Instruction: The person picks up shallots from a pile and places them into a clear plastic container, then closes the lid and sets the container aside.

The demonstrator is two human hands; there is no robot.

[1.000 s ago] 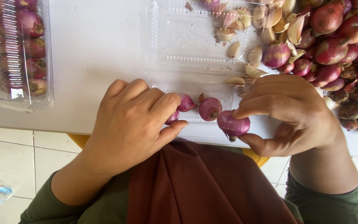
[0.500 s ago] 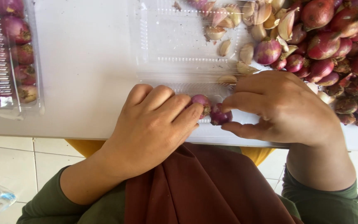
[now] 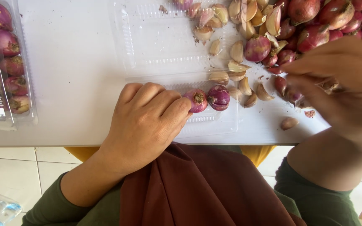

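Since half a second ago our right hand has left the near edge of the table and now reaches toward the heap at far right, blurred by motion; its fingers are loosely spread, and we cannot tell whether they pinch anything. The shallot it was holding beside the left hand now lies set down.

White table: carries everything. At its near edge our brown garment and green sleeves show below.

Shallot heap: red bulbs piled at the far right corner, mixed on its left side with pale garlic cloves, some of which spill onto the open tray.

Open clear plastic clamshell tray: lies flat at the middle, lid half away from us, base half at the near edge.

Second clear tray: at the far left, closed, filled with a row of shallots.

Left hand: rests knuckles up on the near half of the open tray, fingers curled into a loose fist, gripping nothing visible; the forefinger knuckle touches the nearer bulb.

Two shallots: side by side, touching, on the tray's near half just right of the left hand.

Single loose clove: on the bare table, below the right hand.
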